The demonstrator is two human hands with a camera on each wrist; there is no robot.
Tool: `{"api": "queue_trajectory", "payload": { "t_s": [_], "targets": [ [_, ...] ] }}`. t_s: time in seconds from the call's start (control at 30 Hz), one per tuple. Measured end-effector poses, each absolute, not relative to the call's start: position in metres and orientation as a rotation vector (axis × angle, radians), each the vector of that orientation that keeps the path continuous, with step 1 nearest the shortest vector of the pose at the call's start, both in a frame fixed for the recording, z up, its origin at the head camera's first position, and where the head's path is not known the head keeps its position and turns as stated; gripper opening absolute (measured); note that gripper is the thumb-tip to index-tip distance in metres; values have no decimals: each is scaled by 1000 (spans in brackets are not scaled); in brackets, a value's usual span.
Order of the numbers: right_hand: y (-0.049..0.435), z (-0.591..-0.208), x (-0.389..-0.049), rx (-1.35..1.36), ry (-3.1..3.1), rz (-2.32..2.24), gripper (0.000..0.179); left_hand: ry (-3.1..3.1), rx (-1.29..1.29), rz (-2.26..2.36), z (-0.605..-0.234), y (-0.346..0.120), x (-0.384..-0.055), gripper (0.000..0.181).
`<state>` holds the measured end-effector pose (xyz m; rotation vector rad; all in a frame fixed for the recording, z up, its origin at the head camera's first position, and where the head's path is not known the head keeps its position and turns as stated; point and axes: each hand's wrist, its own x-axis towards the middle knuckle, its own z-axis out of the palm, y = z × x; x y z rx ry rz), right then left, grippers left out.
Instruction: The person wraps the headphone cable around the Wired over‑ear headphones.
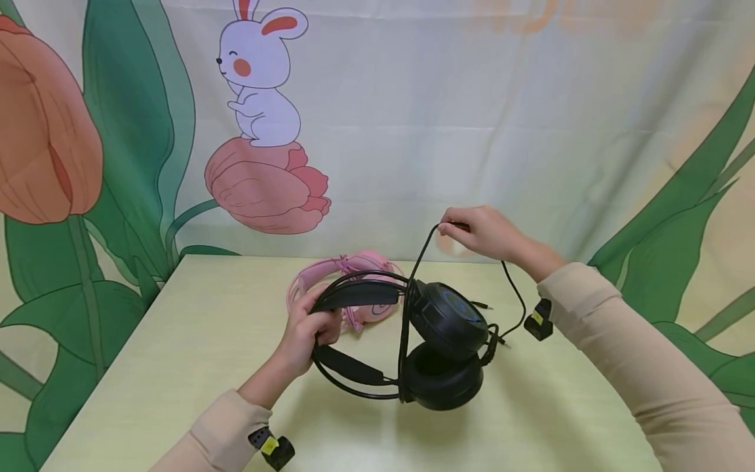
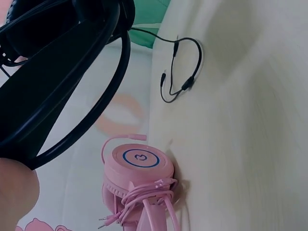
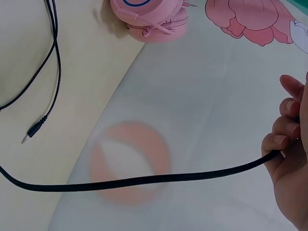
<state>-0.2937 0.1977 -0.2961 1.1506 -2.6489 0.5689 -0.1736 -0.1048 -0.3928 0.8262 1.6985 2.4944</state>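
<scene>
A black over-ear headset (image 1: pixel 451 321) is held up over the table, its two ear cups toward the right. My left hand (image 1: pixel 303 334) grips it by the headband, fingers curled round the band. Above and to the right, my right hand (image 1: pixel 480 231) holds the headset's black cable (image 1: pixel 426 249), which runs taut down to the band beside the ear cups. In the right wrist view the cable (image 3: pixel 139 181) leaves the curled fingers and sags away to the left. The split cable end with its plugs (image 2: pixel 185 84) lies on the table.
Behind the black headset, a pink headset (image 1: pixel 368 262) with its cable wound round it rests near the table's back edge. The pale table (image 1: pixel 177 354) meets a printed cloth backdrop (image 1: pixel 401 131) with a rabbit and tulips.
</scene>
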Motion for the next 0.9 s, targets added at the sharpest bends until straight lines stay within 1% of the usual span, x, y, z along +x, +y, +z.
{"api": "queue_trajectory", "payload": {
  "t_s": [0.2, 0.4, 0.67, 0.83, 0.9],
  "targets": [
    [192, -303, -298, 1073, -2663, 607, 16, 1572, 759, 2541, -392, -102, -174, 19],
    [184, -315, -303, 1040, -2583, 567, 12, 1405, 744, 2585, -393, -103, -177, 23],
    [177, -332, -304, 1106, -2566, 575, 18, 1200, 760, 2562, -398, -102, -179, 26],
    [168, -345, -293, 1121, -2572, 624, 15, 1074, 739, 2559, -399, -102, -179, 27],
    [167, -356, -293, 1186, -2522, 698, 13, 1051, 721, 2570, -398, -102, -180, 28]
  ]
}}
